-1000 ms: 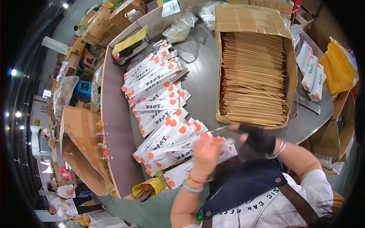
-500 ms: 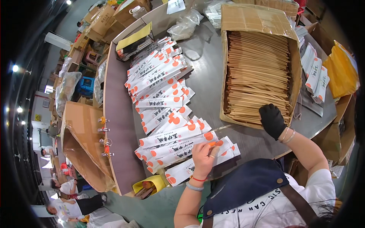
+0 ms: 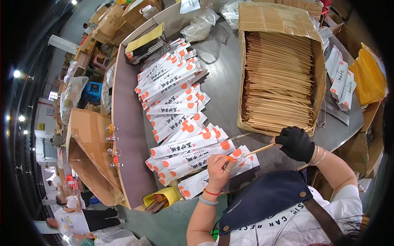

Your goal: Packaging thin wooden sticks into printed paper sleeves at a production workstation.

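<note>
My right hand (image 3: 296, 144), in a black glove with bare fingertips, pinches light wooden chopsticks (image 3: 262, 149). They slant down to the left, their far tip at the end of a white paper sleeve (image 3: 247, 162) with orange dots; whether the tip is inside it cannot be made out. My left hand (image 3: 218, 170), bare with orange covers on the fingertips, closes on the sleeves at the table's near edge. Many printed paper sleeves (image 3: 180, 145) lie in overlapping piles up the table's left side. An open cardboard box (image 3: 242, 82) full of chopsticks stands beyond my right hand.
More sleeves (image 3: 340, 78) and a yellow bag (image 3: 367, 76) lie at the right. A wire basket (image 3: 145, 47) stands at the far left, and a yellow container (image 3: 170, 196) hangs by the near left corner. A raised panel (image 3: 131, 123) edges the left side. Other people stand far left.
My right hand has left the box of chopsticks and moved nearer, now with chopsticks pointing toward the sleeve by my left hand. The left hand has hardly moved.
</note>
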### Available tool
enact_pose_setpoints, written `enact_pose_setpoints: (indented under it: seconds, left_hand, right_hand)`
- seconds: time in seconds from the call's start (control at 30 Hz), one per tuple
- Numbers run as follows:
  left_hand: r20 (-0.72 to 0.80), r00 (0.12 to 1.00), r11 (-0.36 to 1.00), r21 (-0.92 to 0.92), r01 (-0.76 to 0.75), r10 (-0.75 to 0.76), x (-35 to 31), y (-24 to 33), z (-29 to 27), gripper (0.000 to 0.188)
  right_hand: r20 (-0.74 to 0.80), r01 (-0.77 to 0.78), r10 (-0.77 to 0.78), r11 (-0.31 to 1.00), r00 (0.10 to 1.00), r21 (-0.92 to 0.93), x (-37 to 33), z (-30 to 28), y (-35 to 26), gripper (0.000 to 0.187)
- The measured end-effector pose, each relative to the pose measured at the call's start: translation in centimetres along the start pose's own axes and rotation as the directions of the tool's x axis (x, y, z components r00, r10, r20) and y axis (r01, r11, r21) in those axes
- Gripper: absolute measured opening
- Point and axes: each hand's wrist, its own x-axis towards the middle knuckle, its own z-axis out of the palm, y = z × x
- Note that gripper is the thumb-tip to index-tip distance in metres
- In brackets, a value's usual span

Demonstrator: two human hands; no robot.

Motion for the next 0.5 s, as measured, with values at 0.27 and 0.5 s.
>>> enact_pose_setpoints:
  seconds: [0.27, 0.5]
  left_hand:
    - [0.019, 1.0, 1.0, 0.002, -0.013, 0.013, 0.0, -0.3, -0.1, 0.022]
    - [0.157, 0.939, 0.932, 0.153, -0.328, 0.305, 2.3, 4.9, 0.2, 0.009]
  right_hand:
    - [-0.007, 0.083, -0.084, 0.992, 0.996, -0.096, -0.1, 0.0, -0.2, 0.018]
    - [0.264, 0.171, -0.139, 0.98, 0.954, -0.102, 1.3, 0.8, -2.9, 0.014]
